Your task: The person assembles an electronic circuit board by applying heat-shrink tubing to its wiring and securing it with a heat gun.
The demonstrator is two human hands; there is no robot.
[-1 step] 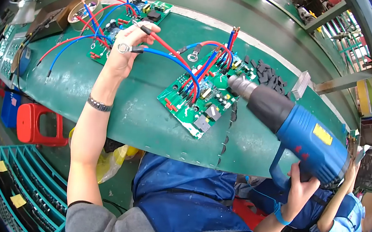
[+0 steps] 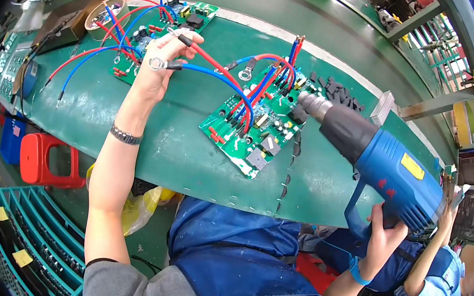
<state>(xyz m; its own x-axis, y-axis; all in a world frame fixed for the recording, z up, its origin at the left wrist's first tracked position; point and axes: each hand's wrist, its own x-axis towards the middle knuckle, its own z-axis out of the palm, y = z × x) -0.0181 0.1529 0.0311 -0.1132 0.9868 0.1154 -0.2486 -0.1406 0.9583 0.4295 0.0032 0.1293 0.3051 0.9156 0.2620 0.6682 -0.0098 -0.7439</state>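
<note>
My left hand [image 2: 156, 77] is closed on the ends of two thick wires, a red wire [image 2: 212, 61] and a blue wire [image 2: 210, 72]. Each ends in a metal ring terminal with a black sleeve. Both wires arch over from a green circuit board [image 2: 232, 141] that lies on the green bench and carries more red and blue wires. In my right hand [image 2: 383, 240] is a blue heat gun [image 2: 392, 171], its grip wrapped by my fingers. The metal nozzle points left, over the board's right side, apart from the wires in my left hand.
Another wired circuit board [image 2: 199, 18] lies at the far left, near a round container [image 2: 103, 16]. Loose black sleeves [image 2: 340, 92] and a finned metal heat sink [image 2: 382, 108] are at the back right. A co-worker [image 2: 435, 281] sits on the right. A red stool [image 2: 51, 160] stands left.
The heat gun has shifted slightly up, with its nozzle a little to the right. My left hand keeps the two wires almost where they were.
</note>
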